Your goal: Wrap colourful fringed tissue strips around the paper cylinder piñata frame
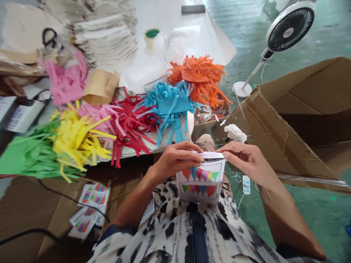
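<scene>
Close to my body I hold a flat white packet [200, 180] printed with two rows of colourful pennant-like shapes. A white strip runs along its top edge. My left hand [177, 157] pinches the strip's left side, fingers closed. The strip's right end sits between the thumb and fingers of my right hand [244, 157]. Whether the packet is a bag or a folded card I cannot tell. Just beyond my hands on the table lie fringed paper bundles: blue [171, 102], red [131, 120], orange [200, 76], yellow [79, 135] and green [35, 155].
Pink fringe [64, 80], a brown paper roll [101, 87], tape [152, 36] and black-handled scissors [49, 37] lie on the table. A large cardboard box [298, 146] and a fan [287, 33] stand right. More printed packets [89, 210] rest in a box at lower left.
</scene>
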{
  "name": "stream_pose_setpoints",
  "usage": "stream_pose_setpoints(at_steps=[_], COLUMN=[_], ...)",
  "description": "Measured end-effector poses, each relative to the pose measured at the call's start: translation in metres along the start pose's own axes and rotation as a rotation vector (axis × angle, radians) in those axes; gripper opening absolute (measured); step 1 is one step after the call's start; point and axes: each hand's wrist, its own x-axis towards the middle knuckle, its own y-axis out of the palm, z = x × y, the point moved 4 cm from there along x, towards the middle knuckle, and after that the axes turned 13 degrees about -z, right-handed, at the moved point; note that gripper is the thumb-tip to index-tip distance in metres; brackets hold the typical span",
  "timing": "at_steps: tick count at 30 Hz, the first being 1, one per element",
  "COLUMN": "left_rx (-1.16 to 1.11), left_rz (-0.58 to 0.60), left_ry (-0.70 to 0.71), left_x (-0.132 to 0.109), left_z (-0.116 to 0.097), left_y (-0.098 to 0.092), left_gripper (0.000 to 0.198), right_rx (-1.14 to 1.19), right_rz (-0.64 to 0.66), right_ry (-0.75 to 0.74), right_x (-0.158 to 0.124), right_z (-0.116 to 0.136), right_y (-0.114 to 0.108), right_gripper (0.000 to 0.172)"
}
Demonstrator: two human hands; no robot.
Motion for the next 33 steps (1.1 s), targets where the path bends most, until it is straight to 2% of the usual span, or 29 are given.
stream_pose_setpoints(at_steps=[8, 14, 21, 25, 33], left_rx=[0.004, 0.014, 0.004, 0.002, -0.039], left_rz=[-0.005, -0.025, 0.016, -0.017, -0.04], left_ry=[0.031, 0.013, 0.01, 0.015, 0.025], left_x=[0.004, 0.009, 0.016, 0.015, 0.01], left_z=[0.001, -0.001, -0.002, 0.001, 0.007], left_y=[0.01, 0.018, 0.024, 0.026, 0.024], left_gripper=[0.017, 0.013, 0.013, 0.013, 0.015], right_rx=[0.009, -0.049, -0.04, -0.036, -0.087], right_rz=[-0.069, -0.113, -0.15, -0.19, -0.1], right_ry=[0.086, 0.062, 0.053, 0.075, -0.005], right_x=[-0.007, -0.01, -0.012, -0.018, -0.024], right_z=[-0.002, 0.001, -0.008, -0.01, -0.011], right_y=[-0.011, -0.013, -0.018, -0.018, -0.023], right_gripper=[0.026, 0.027, 0.024, 0.022, 0.026])
